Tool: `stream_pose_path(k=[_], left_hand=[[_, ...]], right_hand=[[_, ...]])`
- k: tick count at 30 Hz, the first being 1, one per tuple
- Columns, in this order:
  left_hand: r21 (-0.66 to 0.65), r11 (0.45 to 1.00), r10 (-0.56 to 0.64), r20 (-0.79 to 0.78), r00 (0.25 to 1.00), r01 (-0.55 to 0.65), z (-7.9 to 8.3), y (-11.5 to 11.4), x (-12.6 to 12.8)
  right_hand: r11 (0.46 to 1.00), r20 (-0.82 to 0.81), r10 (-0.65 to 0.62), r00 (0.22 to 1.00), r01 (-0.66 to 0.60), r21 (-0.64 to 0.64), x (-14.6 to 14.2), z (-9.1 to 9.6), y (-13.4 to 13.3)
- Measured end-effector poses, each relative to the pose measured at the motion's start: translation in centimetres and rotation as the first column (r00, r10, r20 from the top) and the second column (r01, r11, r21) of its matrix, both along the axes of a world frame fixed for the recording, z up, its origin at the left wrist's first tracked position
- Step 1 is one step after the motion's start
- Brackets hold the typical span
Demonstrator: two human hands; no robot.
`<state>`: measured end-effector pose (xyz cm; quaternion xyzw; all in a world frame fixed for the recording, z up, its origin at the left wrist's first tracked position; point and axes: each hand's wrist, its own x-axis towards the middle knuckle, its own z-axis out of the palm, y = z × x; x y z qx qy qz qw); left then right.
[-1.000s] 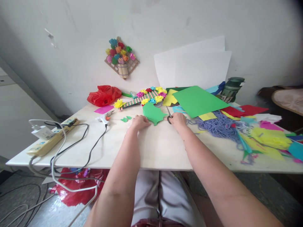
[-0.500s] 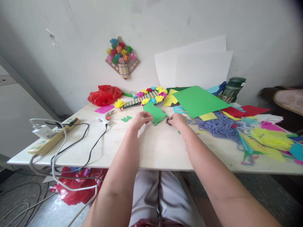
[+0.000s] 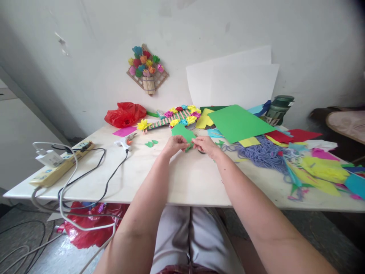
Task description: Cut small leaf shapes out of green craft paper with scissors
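Note:
A ragged-edged piece of green paper [image 3: 183, 131] is pinched in the fingers of my left hand [image 3: 175, 145]. Close beside it, my right hand [image 3: 207, 146] is closed around scissors [image 3: 201, 152], of which only part of a dark handle shows; the blades are hidden. The right fingertips meet the paper's right edge, near the left fingertips. Two small cut green leaf shapes [image 3: 151, 144] lie on the table left of my hands, and green scraps [image 3: 220, 143] lie to the right.
Left are a hot glue gun [image 3: 124, 142] and a corded power strip [image 3: 62, 163]. Behind my hands lies a woven piece with paper flowers [image 3: 171, 118]. A large green sheet [image 3: 239, 123], purple yarn [image 3: 264, 154] and coloured paper fill the right. A dark green jar [image 3: 281, 110] stands behind.
My right hand has moved left, bringing its fingertips up to the green paper beside my left fingers. The left hand has shifted slightly right, still pinching the paper.

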<state>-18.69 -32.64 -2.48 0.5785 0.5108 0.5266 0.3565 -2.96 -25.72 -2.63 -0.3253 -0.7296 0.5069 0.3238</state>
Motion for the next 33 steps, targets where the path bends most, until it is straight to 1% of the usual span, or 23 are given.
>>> stream_pose_path(k=[2, 4, 14, 17, 22, 25, 29, 33], left_hand=[[0.000, 1.000, 0.006, -0.023, 1.000, -0.006, 0.2, -0.1, 0.2], [0.003, 1.000, 0.009, -0.033, 0.999, -0.009, 0.3, -0.1, 0.4], [0.008, 0.999, -0.040, 0.044, 0.998, 0.039, 0.2, -0.1, 0.6], [-0.012, 0.999, -0.052, 0.098, 0.994, 0.053, 0.4, -0.3, 0.7], [-0.097, 0.991, -0.064, 0.262, 0.963, 0.092, 0.3, -0.5, 0.5], [-0.119, 0.987, -0.072, 0.291, 0.954, 0.111, -0.1, -0.3, 0.1], [-0.142, 0.982, -0.077, 0.298, 0.951, 0.124, -0.5, 0.0, -0.2], [-0.160, 0.979, -0.072, 0.306, 0.949, 0.126, -0.5, 0.0, -0.2]], right_hand=[[0.989, -0.082, 0.064, 0.995, -0.075, -0.130, 0.0, -0.1, -0.2], [0.976, -0.125, 0.074, 0.989, -0.098, -0.193, 0.0, 0.0, -0.4], [0.950, -0.218, 0.062, 0.974, -0.125, -0.288, 0.0, 0.0, -0.5], [0.958, -0.218, 0.066, 0.974, -0.123, -0.259, -0.1, 0.0, -0.5], [0.993, -0.182, 0.047, 0.982, -0.067, -0.102, -0.5, -0.2, -0.5], [0.999, -0.178, 0.024, 0.984, -0.029, -0.024, -0.7, -0.4, -0.4], [1.000, -0.187, 0.008, 0.982, -0.007, 0.003, -0.8, -0.5, -0.3], [1.000, -0.186, 0.009, 0.982, -0.010, -0.004, -0.8, -0.5, -0.4]])
